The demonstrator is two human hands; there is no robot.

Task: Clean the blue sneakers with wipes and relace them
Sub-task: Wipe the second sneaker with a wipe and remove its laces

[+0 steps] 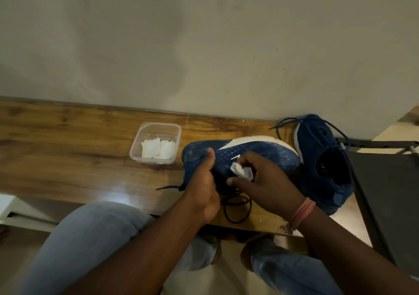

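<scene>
Plain, faintly scuffed pale wall rises behind a glossy wood-grain bench, its varnish reflecting a bright patch near the front edge. Centre: a blue mesh sneaker with white sole lies on its side on the bench, heel held by the left hand, fingers curled round it. Right hand, pink bands at the wrist, pinches a crumpled white wipe against the sneaker's textured side. A dark lace loops loosely on the bench below the hands. Right: the second sneaker, knit upper, stands upright just beside the first, laces trailing. Left of the sneakers: a clear, rounded-rectangular plastic tub holding folded white wipes. Foreground: knees in light denim.
</scene>
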